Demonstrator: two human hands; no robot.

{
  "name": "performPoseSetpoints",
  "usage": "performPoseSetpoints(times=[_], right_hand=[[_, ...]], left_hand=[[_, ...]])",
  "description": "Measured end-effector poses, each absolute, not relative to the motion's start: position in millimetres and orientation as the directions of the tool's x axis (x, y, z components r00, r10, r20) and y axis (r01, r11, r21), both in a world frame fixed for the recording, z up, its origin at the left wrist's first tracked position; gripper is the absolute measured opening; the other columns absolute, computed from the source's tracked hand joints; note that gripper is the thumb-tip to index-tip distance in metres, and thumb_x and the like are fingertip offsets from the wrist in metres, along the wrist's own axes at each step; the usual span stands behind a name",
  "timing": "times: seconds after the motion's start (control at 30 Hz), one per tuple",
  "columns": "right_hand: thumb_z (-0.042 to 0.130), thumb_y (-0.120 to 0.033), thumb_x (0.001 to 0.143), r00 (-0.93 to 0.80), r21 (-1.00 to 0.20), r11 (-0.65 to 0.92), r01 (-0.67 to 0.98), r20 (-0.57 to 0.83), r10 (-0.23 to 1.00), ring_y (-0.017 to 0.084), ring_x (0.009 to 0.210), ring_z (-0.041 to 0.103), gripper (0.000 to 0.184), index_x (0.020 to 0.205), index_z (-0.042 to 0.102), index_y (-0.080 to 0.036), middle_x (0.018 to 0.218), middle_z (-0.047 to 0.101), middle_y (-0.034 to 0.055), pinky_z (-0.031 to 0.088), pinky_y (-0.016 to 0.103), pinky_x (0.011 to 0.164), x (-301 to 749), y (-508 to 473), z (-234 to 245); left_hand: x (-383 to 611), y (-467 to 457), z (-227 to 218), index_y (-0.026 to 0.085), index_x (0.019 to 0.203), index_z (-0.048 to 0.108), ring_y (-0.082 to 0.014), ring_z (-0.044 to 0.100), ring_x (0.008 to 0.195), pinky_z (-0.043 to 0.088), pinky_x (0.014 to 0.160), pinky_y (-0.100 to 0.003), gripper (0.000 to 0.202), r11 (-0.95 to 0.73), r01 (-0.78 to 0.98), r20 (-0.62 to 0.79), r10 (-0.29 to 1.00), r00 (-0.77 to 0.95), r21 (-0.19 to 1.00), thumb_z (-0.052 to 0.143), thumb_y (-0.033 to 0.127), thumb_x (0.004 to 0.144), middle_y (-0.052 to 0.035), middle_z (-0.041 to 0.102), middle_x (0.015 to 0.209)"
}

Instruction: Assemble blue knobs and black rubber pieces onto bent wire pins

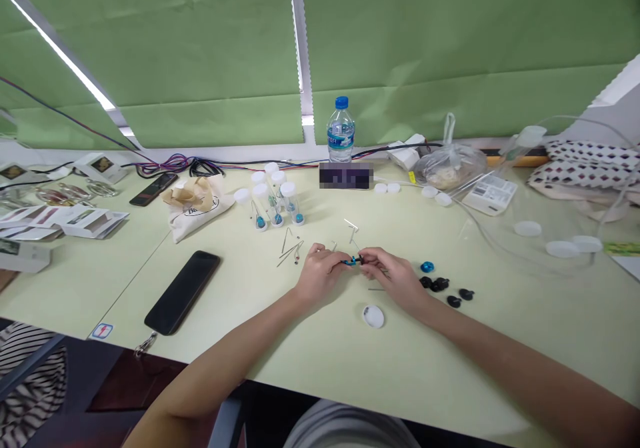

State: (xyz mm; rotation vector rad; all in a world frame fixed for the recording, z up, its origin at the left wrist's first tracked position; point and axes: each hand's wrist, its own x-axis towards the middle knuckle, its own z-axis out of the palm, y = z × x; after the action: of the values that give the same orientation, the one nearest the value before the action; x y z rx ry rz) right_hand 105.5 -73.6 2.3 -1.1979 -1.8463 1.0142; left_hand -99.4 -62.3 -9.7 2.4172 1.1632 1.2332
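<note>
My left hand [319,273] is closed in a pinch on a small blue part [354,260] above the table. From the other side, my right hand [395,276] pinches a small black piece [361,259] that meets the blue part's end. Fingertips partly cover both, so their exact kind is unclear. To the right of my right hand lie a blue round part [427,267] and several black round pieces with short stems [440,284]. A white cap [373,317] with tiny bits in it rests below my hands. Thin L-shaped metal keys [287,255] and tiny pieces lie to the left.
Clear tubes with white lids [260,215] stand behind my hands, some holding blue parts. Farther back are a water bottle [341,131] and a plastic bag [450,165]. On the left lie a black phone [183,293] and a cloth pouch [197,205].
</note>
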Motion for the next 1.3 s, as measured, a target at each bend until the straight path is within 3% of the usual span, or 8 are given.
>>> performPoseSetpoints(times=[0.2,0.3,0.53,0.8,1.3], right_hand=[[0.052,-0.036,0.096,-0.348,-0.892,0.243,0.380,0.105,0.932,0.013,0.073,0.064,0.025,0.109,0.061,-0.016,0.092,0.067,0.0034,0.055,0.032,0.068,107.1,-73.2,-0.9],[0.054,-0.035,0.095,-0.350,-0.893,0.235,0.383,0.095,0.932,0.014,0.077,0.064,0.025,0.110,0.061,-0.017,0.100,0.066,0.0048,0.056,0.032,0.068,106.8,-72.8,-0.8],[0.053,-0.040,0.094,-0.339,-0.885,0.257,0.387,0.122,0.933,0.015,0.078,0.065,0.028,0.113,0.060,-0.020,0.096,0.067,0.0049,0.057,0.036,0.073,106.3,-72.7,0.8],[0.055,-0.033,0.095,-0.353,-0.894,0.220,0.389,0.076,0.933,0.016,0.086,0.065,0.025,0.114,0.061,-0.018,0.109,0.065,0.0068,0.056,0.035,0.075,107.3,-72.8,0.0],[0.055,-0.033,0.094,-0.331,-0.896,0.198,0.397,0.062,0.942,0.017,0.088,0.065,0.026,0.115,0.060,-0.017,0.111,0.064,0.0071,0.056,0.036,0.076,105.2,-73.3,2.2]], left_hand=[[-99.4,-63.1,-10.3,0.022,0.086,0.066,-0.0112,0.063,0.056,0.040,0.072,-0.034,0.018,-0.686,0.552,0.611,0.708,0.354,0.474,0.053,0.030,0.095,0.0016,0.075,0.074],[-99.4,-63.8,-9.6,0.022,0.086,0.066,-0.0114,0.063,0.055,0.039,0.071,-0.034,0.019,-0.686,0.550,0.610,0.708,0.356,0.476,0.052,0.031,0.096,0.0015,0.075,0.073],[-98.2,-63.6,-7.2,0.024,0.089,0.066,-0.0122,0.063,0.055,0.041,0.072,-0.035,0.016,-0.664,0.555,0.599,0.729,0.331,0.502,0.053,0.031,0.094,0.0018,0.075,0.072],[-99.6,-62.7,-11.0,0.023,0.086,0.065,-0.0118,0.062,0.054,0.039,0.071,-0.035,0.018,-0.679,0.551,0.605,0.715,0.350,0.484,0.053,0.032,0.095,0.0019,0.074,0.071],[-98.8,-62.3,-13.0,0.022,0.086,0.065,-0.0107,0.063,0.056,0.039,0.073,-0.034,0.014,-0.690,0.546,0.620,0.703,0.348,0.475,0.055,0.027,0.094,0.0024,0.075,0.073]])
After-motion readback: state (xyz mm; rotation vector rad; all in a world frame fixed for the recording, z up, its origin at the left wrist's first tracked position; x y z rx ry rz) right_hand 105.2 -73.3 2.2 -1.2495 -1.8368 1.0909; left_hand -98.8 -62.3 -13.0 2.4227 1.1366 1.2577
